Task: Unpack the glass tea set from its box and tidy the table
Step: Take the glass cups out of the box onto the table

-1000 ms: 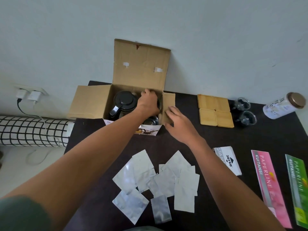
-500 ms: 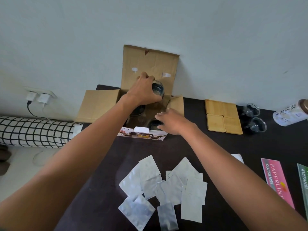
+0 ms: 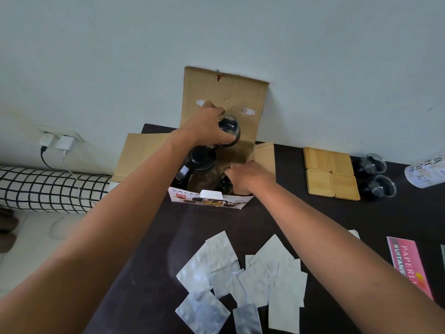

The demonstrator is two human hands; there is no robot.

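Left hand [image 3: 207, 127] closed from above around a glass cup [image 3: 228, 131], held clear over the open box [image 3: 216, 169]; right hand [image 3: 245, 177] reaching into the box's 3 o'clock corner at a second cup [image 3: 225, 183], the grip hidden by the knuckles, so whether it has closed cannot be told. The teapot [image 3: 199, 165] remains in the box at 9 o'clock of that cup.

Risks, as judged: the lifted cup is smooth glass held by fingertips only and could slip and strike the teapot lid directly below; the right hand could knock glass on glass in the tight box.

Clearance: the upright flap [image 3: 224, 95] and wall close off 12 o'clock. Open dark table [image 3: 277, 213] lies toward 3 o'clock, short of the wooden coasters [image 3: 331, 174] and two cups [image 3: 375, 177] already out. At 6 o'clock foil sachets [image 3: 240, 280] crowd the surface; the table edge runs near at 9 o'clock.
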